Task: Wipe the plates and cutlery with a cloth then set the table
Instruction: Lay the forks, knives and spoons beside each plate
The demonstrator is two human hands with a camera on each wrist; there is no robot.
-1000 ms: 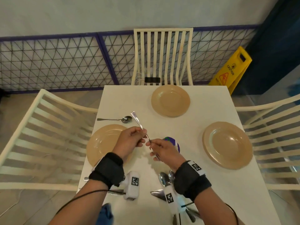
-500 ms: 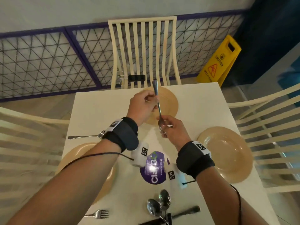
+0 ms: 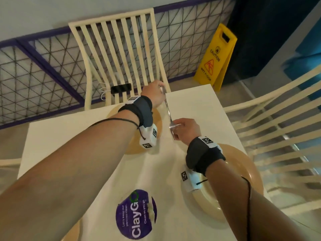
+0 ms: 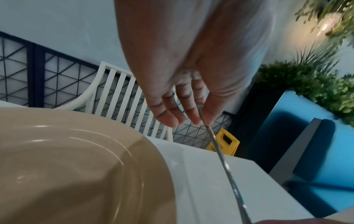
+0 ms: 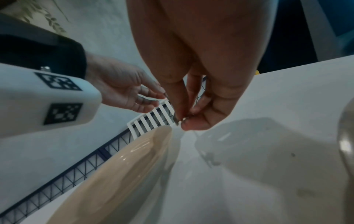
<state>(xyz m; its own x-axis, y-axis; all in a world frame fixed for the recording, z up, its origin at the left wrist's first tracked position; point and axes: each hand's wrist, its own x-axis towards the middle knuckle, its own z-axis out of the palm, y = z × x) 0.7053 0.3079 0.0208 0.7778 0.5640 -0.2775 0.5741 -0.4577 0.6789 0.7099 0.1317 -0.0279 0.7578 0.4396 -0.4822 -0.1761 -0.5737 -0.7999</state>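
Where legible, "ClayGo" sticker (image 3: pixel 136 214), possibly worn.

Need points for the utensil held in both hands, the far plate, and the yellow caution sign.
utensil (image 3: pixel 168 110): head view, bare handle between the two hands.
far plate (image 3: pixel 157 119): head view, right part of its rim beside the left wrist.
yellow caution sign (image 3: pixel 214 56): head view, front panel near the warning symbol.

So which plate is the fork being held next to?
The far plate, the one by the chair at the table's far end. Both hands hold the fork along its right edge; the other plate sits nearer, under the right wrist.
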